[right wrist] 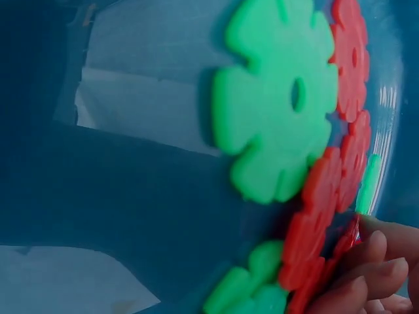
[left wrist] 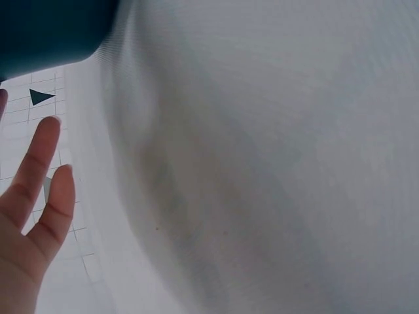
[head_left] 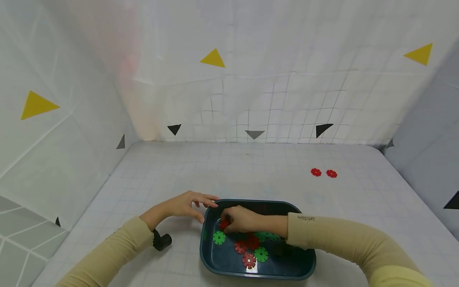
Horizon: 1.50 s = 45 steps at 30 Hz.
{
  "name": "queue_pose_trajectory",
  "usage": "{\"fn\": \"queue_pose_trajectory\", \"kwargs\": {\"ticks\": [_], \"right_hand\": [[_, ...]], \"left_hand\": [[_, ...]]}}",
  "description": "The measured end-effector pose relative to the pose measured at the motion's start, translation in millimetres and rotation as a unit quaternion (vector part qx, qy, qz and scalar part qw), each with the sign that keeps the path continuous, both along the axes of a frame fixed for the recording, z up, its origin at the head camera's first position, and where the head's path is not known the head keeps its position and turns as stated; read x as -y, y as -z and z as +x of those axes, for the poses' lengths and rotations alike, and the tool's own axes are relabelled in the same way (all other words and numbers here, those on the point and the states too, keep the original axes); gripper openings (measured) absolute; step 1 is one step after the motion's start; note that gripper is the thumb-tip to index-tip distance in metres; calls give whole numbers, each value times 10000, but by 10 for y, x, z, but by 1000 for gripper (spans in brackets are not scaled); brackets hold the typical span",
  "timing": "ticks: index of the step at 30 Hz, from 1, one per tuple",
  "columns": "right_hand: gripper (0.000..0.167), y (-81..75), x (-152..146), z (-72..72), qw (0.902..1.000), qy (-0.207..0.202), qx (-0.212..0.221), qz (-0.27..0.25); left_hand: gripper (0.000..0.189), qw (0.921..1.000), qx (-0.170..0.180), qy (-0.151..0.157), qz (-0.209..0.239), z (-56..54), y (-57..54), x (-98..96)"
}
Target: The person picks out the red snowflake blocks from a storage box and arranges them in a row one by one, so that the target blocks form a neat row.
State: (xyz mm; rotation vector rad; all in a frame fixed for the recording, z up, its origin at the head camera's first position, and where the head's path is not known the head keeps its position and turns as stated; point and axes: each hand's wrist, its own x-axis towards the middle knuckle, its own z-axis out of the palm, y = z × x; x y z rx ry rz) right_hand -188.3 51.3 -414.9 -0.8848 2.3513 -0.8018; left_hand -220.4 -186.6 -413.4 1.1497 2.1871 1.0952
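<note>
A dark blue-green tray (head_left: 258,276) stands near the front of the table, holding several notched plastic discs, some red (head_left: 249,260) and some green (head_left: 219,238). My right hand (head_left: 241,220) reaches into its left part, fingers curled, pinching a red notched disc (head_left: 224,224). In the right wrist view the fingertips (right wrist: 386,267) meet red pieces beside a large green disc (right wrist: 272,98). My left hand (head_left: 193,203) is at the tray's left rim, fingers spread and touching or nearly touching it. The right forearm hides part of the tray.
Two red discs (head_left: 316,172) lie side by side on the white table (head_left: 215,167), farther back on the right. A black wrist camera (head_left: 163,241) sits under the left sleeve. White sheet walls (head_left: 287,99) with yellow and dark triangles enclose the table.
</note>
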Motion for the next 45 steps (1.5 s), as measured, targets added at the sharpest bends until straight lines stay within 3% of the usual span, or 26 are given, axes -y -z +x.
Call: {"fn": "queue_pose_trajectory", "kwargs": {"ticks": [5,15,28,36,45], "right_hand": [[8,1,-17,11,9999,-80,76,-71],[7,-76,-72,31,9989,-191,309,-312],[9,-184,-134,16,9958,-3,724,-558],[23,-403,-190,-6,9939,143,805,-745],[24,-625,-322,-109,9908,397,671,-1104]], "left_hand": [[54,10000,62,-12,-6,8,-11,-4],[55,10000,8,-15,-18,18,-28,-5],[55,9999,69,-85,-78,11,-32,-12],[55,9998,88,-125,-125,12,-37,-12],[54,9995,137,-189,-199,12,-39,-22]]}}
